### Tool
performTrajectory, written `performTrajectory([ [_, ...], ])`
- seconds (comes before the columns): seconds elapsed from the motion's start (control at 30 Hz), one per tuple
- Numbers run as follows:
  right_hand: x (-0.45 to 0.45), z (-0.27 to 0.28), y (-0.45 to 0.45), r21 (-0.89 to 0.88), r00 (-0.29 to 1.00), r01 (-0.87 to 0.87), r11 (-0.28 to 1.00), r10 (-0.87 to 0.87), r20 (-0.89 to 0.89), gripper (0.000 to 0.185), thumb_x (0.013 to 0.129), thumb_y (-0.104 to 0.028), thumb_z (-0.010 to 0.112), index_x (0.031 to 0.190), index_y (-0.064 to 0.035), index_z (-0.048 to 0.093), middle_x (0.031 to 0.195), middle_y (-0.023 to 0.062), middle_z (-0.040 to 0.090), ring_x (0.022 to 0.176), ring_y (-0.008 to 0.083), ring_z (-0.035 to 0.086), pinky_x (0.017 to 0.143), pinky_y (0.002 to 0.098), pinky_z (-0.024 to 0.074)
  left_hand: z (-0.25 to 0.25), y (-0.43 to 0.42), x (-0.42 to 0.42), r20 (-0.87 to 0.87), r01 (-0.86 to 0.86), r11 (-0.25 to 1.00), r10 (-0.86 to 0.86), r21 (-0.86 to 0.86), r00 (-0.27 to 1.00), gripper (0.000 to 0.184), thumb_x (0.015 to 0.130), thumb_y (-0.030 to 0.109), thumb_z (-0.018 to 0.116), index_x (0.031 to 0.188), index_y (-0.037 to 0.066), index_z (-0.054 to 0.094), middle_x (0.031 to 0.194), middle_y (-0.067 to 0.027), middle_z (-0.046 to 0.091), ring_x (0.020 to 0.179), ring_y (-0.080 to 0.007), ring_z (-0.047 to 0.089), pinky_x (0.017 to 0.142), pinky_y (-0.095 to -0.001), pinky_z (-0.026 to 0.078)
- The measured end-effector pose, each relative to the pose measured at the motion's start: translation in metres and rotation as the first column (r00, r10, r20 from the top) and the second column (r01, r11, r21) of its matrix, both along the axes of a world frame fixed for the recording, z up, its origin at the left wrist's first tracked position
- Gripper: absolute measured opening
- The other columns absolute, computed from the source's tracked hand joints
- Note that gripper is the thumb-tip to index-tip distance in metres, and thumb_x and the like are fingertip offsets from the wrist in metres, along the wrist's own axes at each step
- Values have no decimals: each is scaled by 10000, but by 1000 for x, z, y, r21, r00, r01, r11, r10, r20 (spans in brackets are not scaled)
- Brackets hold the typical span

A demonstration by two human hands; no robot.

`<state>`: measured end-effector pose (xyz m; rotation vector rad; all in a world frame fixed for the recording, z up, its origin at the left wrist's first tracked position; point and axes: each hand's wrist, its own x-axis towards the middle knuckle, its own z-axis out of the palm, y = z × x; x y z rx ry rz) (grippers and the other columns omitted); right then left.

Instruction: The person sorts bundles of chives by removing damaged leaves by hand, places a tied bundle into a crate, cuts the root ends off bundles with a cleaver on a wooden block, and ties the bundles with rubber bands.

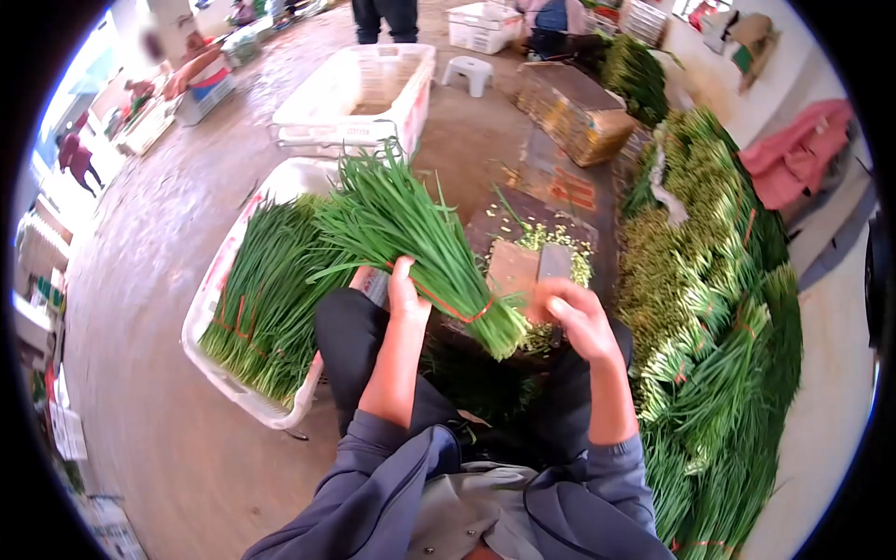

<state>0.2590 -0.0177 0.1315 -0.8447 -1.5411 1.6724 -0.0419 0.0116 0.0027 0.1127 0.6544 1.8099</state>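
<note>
My left hand [405,291] is closed around a bundle of garlic chives [411,224], its leaves pointing up and left. An orange-red band [464,315] circles it near the pale cut ends, which face my right hand [577,317]. The fingers of that hand are curled and partly smeared by motion; whether they pinch something is unclear. A grey flat blade [553,262] shows just beyond them, beside a tan block [512,270] on a low work surface strewn with chopped stem bits [581,264]. Whether my right hand touches the blade cannot be made out.
At my left, a white crate [194,331] holds banded chive bundles [271,289]. Chives [719,373] are heaped along my right side. Ahead stand another white crate [327,103], a small white stool [469,73] and a taped box [579,112]. A person's dark-trousered legs [385,19] are behind.
</note>
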Motion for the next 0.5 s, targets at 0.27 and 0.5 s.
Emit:
performTrajectory([
  [0.27,-80,-29,14,-25,944,-156,987,157,290,1127,775,-575,826,1523,82,299,1415,280,531,1273,353,573,1084,422,448,14,-16,36,62,307,942,-317,135,946,487,1046,398,415,1339,44,578,1273,-151,660,1130,-325,658,986,-503,538],
  [0.5,-74,-70,3,158,929,84,984,-134,346,1060,701,-559,877,1449,51,438,1345,228,616,1271,324,586,1082,415,433,11,-37,49,-122,396,906,-381,148,917,697,983,514,590,1490,79,393,1422,-94,538,1271,-279,554,1041,-473,500],
])
